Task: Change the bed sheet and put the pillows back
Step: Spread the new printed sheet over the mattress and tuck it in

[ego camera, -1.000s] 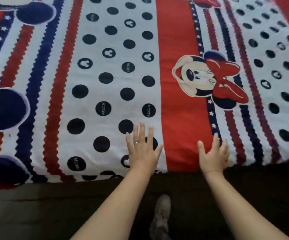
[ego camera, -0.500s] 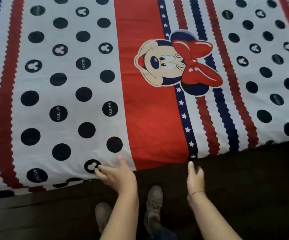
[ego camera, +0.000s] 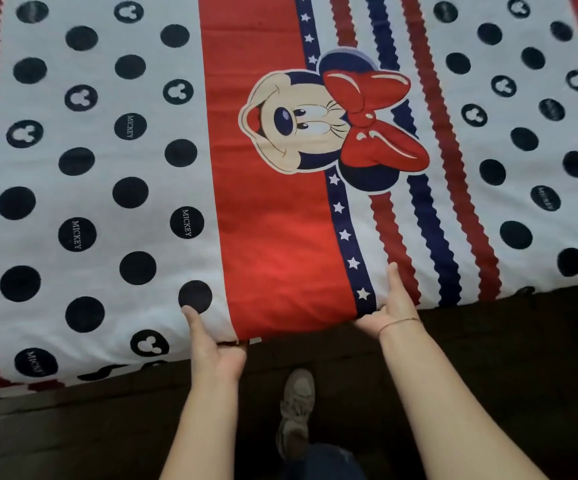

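Observation:
A bed sheet [ego camera: 273, 258] with red and navy stripes, black dots and a cartoon mouse face lies spread over the mattress and fills most of the view. My left hand [ego camera: 216, 344] grips the near edge of the sheet and mattress, thumb on top by a black dot, fingers tucked under. My right hand [ego camera: 393, 306] grips the same edge further right, thumb lying on the starred navy stripe, fingers hidden beneath. No pillows are in view.
The dark bed base [ego camera: 505, 348] runs along below the sheet's edge. My shoe [ego camera: 296, 407] stands on the dark floor close to the bed, between my forearms.
Both hands have dropped from lying flat on the sheet to its near edge and now grip it. The view has moved closer and to the left along the bed.

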A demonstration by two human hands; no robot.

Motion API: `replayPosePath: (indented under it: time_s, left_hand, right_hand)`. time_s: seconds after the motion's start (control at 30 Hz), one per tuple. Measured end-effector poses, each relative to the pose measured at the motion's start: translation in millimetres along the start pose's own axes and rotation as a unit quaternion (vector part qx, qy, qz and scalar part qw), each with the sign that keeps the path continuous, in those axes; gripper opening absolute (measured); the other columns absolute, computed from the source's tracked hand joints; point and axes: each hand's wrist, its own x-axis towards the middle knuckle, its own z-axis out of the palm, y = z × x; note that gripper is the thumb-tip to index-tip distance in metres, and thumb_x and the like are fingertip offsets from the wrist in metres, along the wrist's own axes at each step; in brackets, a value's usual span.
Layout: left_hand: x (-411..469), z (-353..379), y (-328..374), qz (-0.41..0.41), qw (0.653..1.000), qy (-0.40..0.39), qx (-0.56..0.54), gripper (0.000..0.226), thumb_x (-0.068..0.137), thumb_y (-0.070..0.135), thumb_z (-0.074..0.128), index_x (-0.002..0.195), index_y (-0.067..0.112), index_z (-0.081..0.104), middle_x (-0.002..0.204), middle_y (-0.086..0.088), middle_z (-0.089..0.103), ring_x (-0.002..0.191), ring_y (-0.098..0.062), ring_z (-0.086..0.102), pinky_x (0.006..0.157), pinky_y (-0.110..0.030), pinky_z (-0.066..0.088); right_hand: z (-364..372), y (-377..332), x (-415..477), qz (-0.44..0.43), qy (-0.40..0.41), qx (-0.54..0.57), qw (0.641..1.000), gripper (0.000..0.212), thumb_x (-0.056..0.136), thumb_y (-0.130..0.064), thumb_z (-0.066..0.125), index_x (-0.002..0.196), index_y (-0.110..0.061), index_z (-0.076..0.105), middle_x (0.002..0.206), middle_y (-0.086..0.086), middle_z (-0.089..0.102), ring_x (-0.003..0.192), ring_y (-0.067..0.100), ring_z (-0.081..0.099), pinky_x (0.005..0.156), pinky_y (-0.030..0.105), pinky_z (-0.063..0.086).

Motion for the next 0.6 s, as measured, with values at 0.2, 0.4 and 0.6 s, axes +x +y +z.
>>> replayPosePath:
  time_s: [0.2,0.4,0.6]
  left_hand:
    - [-9.6,19.9,20.6,0.049,0.973,-0.213,-0.078,0.089,0.046,0.029,0.095,0.127,0.019,0.060,0.122,-0.012,0.067,0.113,-0.035,0.064,0.091,-0.061,0.049]
    - [1.0,13.7,18.2,0.047,0.940,-0.318,-0.112,0.048,0.067,0.016,0.082,0.113,0.012,0.073,0.132,-0.011,0.062,0.122,-0.033,0.058,0.098,-0.060,0.042]
    - [33.6,-20.4,6.7,0.040,0.953,-0.288,-0.085,0.077,0.030,0.006,0.095,0.104,0.010,0.076,0.117,-0.010,0.070,0.108,-0.030,0.067,0.086,-0.056,0.053]
  right_hand:
    - [25.8,-16.3,-24.5,-0.044,-0.083,0.065,0.994,0.053,0.073,-0.033,0.077,0.120,-0.014,0.062,0.112,0.019,0.068,0.106,0.037,0.063,0.094,0.057,0.048]
    - [15.7,-8.5,-15.8,-0.090,-0.152,0.097,0.980,0.038,0.084,-0.023,0.064,0.121,-0.017,0.060,0.116,0.014,0.067,0.106,0.034,0.063,0.082,0.058,0.052]
    - [-26.3,15.0,17.5,-0.062,-0.124,0.089,0.986,0.036,0.087,-0.023,0.059,0.122,-0.015,0.062,0.115,0.012,0.068,0.107,0.032,0.063,0.085,0.054,0.053]
